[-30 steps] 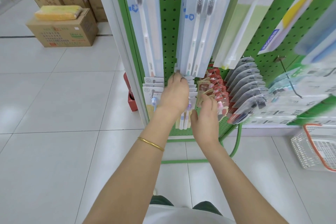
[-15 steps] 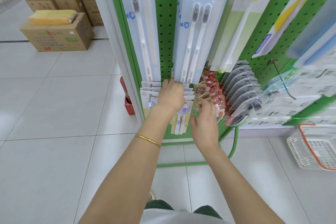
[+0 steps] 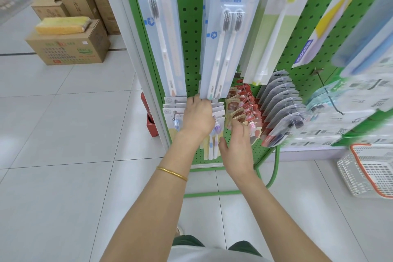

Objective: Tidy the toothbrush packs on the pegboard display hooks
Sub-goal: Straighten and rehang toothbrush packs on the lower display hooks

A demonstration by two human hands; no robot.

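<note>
Centre of frame: the left hand [image 3: 198, 116], back to the camera, lies on the row of white-carded toothbrush packs [image 3: 170, 112] hung low on the green pegboard [image 3: 191, 27], just under the twin-brush pack [image 3: 225, 44]. Its fingers bend out of sight among the cards, so whether they grip cannot be told. Lower right of it, the right hand [image 3: 238, 144] rests straight fingers against the red-carded packs [image 3: 242, 108], thumb spread.

- Your left grip [image 3: 198, 116] curls over the row of white-card toothbrush packs [image 3: 173, 105], knuckles touching the bottom edge of the hanging twin-brush pack [image 3: 227, 38].
- Your right grip [image 3: 238, 144], fingers relaxed, touches the front red-card pack [image 3: 239, 115] just beside, on the green pegboard [image 3: 191, 27].
</note>
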